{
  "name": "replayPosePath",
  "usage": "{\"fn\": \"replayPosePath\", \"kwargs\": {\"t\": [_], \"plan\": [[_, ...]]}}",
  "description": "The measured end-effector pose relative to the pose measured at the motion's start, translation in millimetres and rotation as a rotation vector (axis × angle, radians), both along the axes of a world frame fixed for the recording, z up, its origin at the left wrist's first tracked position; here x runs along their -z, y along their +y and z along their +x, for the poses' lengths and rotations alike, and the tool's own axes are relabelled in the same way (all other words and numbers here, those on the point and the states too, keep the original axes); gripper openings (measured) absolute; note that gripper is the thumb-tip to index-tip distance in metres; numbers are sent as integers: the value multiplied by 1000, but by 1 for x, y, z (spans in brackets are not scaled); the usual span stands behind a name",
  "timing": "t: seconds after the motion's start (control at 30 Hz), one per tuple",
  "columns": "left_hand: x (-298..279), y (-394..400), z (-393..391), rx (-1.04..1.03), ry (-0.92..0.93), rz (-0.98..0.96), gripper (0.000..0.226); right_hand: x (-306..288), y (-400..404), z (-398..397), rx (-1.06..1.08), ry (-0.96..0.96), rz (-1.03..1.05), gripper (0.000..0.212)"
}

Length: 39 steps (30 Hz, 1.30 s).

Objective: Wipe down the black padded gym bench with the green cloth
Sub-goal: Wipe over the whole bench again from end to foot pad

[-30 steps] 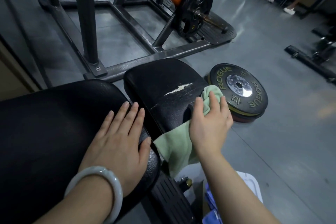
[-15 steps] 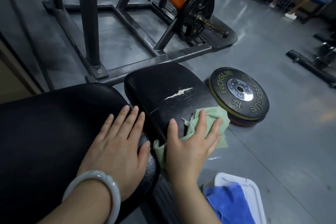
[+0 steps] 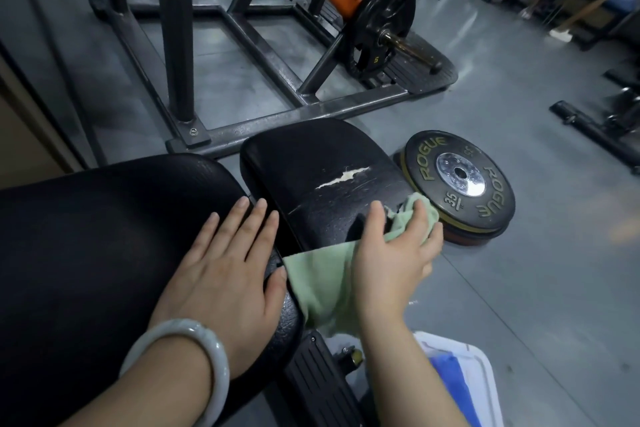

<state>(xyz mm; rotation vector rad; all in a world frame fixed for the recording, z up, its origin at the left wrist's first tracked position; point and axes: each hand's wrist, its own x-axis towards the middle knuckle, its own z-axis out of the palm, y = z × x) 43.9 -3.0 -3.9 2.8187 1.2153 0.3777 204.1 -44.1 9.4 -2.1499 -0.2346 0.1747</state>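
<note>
I have my left hand (image 3: 221, 274) laid flat, fingers straight and together, on the big black pad of the padded gym bench (image 3: 104, 253), a pale bangle (image 3: 176, 354) round that wrist. My right hand (image 3: 391, 260) presses the green cloth (image 3: 322, 281) against the smaller seat pad (image 3: 311, 163) at that pad's 4 o'clock edge. Its fingers are spread over the bunched part of the cloth and the thumb lies along the pad; I cannot tell whether the fingertips curl over the edge. The rest of the cloth hangs down into the gap between the two pads. A white tear (image 3: 343, 177) runs across the seat pad, toward 11 o'clock of my right hand. A ROGUE 35 weight plate (image 3: 459, 180) lies on the grey floor (image 3: 536, 270) just beside the pad at 3 o'clock. A white tub (image 3: 481, 381) with a blue cloth (image 3: 453, 381) sits at 5 o'clock of the view.
</note>
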Motion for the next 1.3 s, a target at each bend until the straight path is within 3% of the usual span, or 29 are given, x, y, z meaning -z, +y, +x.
{"fn": "replayPosePath", "kwargs": {"t": [0.27, 0.7, 1.03, 1.3], "plan": [[0, 0, 0, 3, 0, -4, 61, 20, -5, -57, 4, -98, 109, 71], [0, 0, 1, -12, -19, -23, 60, -6, 0, 36, -37, 3, 14, 53], [-1, 0, 4, -7, -32, -22, 61, 17, -1, -59, 142, 65, 318, 69], [-2, 0, 2, -2, -15, -18, 61, 12, -5, -33, 68, 95, 255, 74]]}}
